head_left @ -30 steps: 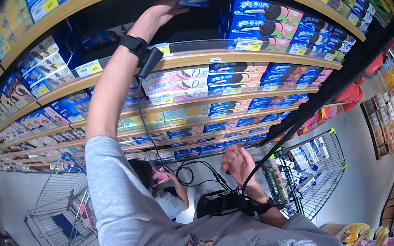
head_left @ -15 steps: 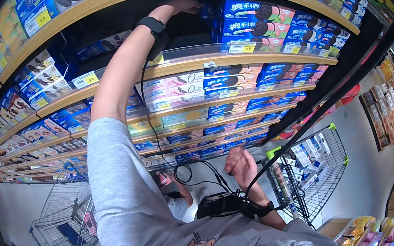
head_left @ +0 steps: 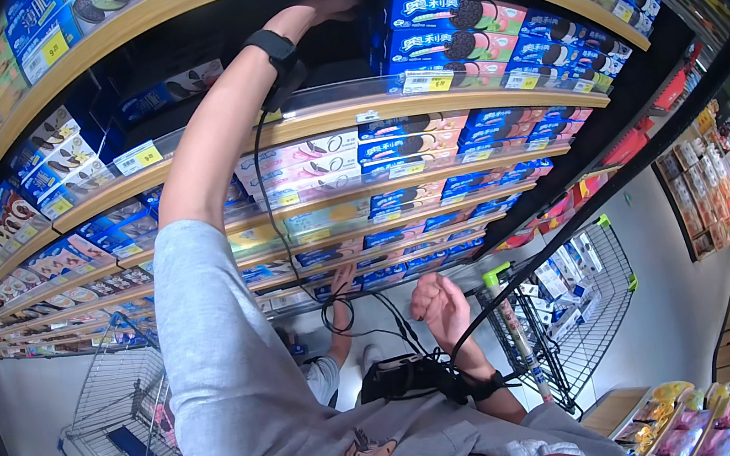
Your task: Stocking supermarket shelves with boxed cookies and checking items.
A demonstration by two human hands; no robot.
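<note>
Blue biscuit boxes [head_left: 449,28] picturing dark cookies stand stacked on the shelf [head_left: 306,128], right of the left hand [head_left: 334,3], its fingers too blurred to tell. The right hand [head_left: 439,301] curls, how tightly unclear. A wire cart [head_left: 633,283] holds white-and-blue packages [head_left: 565,280].

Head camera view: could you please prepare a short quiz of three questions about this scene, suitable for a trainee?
1. Which hand is raised above a wooden-edged shelf?
2. True or false: the green-cornered cart holds boxes.
3. The right hand is: A) spread flat; B) loosely curled; C) gripping the cart.

Key: 1. Left hand. 2. True. 3. B.
</note>
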